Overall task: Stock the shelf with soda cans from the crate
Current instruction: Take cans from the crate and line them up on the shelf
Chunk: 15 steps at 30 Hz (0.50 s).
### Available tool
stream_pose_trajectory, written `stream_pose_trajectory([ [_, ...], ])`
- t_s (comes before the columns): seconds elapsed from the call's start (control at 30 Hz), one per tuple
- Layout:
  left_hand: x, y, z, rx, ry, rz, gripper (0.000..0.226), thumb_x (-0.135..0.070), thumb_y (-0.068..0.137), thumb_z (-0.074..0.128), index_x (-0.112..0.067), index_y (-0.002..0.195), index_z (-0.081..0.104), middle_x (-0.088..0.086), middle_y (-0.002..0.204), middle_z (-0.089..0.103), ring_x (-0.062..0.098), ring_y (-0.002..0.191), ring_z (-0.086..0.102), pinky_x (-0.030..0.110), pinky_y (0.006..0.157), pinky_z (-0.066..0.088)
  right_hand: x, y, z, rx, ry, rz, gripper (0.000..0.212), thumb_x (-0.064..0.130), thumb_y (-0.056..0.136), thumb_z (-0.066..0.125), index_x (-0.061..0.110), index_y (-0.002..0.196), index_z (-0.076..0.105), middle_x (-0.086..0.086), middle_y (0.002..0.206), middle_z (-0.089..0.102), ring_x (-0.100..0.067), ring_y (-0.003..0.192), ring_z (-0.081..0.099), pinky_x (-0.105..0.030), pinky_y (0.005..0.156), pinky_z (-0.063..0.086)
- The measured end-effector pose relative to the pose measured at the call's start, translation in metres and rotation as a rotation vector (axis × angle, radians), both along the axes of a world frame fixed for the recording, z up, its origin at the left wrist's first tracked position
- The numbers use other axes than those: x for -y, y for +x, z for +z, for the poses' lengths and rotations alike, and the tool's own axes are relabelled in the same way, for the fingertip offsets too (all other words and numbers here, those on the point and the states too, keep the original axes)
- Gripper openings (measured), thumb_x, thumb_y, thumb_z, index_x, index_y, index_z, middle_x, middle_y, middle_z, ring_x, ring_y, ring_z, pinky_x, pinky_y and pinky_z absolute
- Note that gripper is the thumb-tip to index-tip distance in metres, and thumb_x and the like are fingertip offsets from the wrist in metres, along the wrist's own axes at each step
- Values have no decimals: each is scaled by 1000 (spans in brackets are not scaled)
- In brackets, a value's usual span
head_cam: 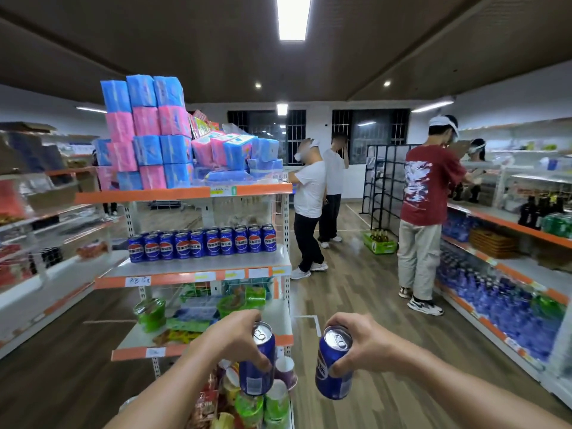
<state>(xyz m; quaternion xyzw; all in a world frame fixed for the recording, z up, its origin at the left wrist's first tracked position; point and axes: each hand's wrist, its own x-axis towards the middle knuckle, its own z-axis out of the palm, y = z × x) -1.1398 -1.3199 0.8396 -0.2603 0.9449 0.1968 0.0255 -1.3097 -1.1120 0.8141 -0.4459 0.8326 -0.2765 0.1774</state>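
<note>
At six o'clock, left hand [240, 339] and right hand [360, 346] are each clasping a can [256, 371], likely rigid, slick and weighty, by its upper sides.

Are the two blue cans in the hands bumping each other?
Apart. The head view shows wood floor between the left can and the right can.

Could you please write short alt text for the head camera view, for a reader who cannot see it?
Two hands each hold an upright blue soda can, left hand on the left can, right hand on the right can, before a shop shelf carrying a row of matching cans. Other people stand in the aisle beyond.
</note>
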Motion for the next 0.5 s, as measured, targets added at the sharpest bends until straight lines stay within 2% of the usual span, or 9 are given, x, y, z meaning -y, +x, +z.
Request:
stream_pose_trajectory([
  [0.1, 34, 5, -6, -4, -25, -52, 78, -45, 65, 89, -26, 129, 48, -6, 132, 56, 12, 102, 52, 27, 77, 43, 31, 16, -4, -16, -7, -23, 67, 35, 48, 87, 32, 109, 61, 13, 105, 62, -4, 92, 64, -24, 76, 59],
  [0.23, 80, 10, -5, 4, -3, -155, 78, -41, 67, 88, -26, 133, 48, -14, 121, 52, 11, 104, 53, 28, 83, 47, 67, 45, -8, -18, -34, -109, 62, 33, 50, 87, 33, 107, 62, 15, 99, 63, 1, 87, 63, -18, 71, 56],
  [0.33, 109, 11, -2, 23, 3, -200, 69, -41, 66, 88, -31, 121, 48, -17, 119, 51, 12, 106, 54, 29, 84, 48, 92, 63, -9, -24, -5, -145, 61, 35, 51, 88, 33, 106, 61, 13, 99, 65, 2, 86, 64, -18, 69, 55],
  [0.4, 125, 12, -2, 32, -6, -209, 65, -43, 63, 88, -29, 113, 49, -14, 118, 55, 13, 106, 57, 30, 81, 50, 106, 73, -8, -29, 15, -159, 62, 34, 52, 88, 33, 108, 61, 13, 101, 64, 1, 87, 63, -16, 66, 53],
  [0.5, 142, 14, -3, 49, -23, -231, 81, -51, 56, 87, -20, 122, 53, -1, 126, 58, 21, 110, 60, 39, 91, 54, 121, 83, -5, -47, 29, -172, 63, 35, 53, 87, 34, 110, 60, 13, 102, 63, 2, 85, 61, -12, 61, 47],
])
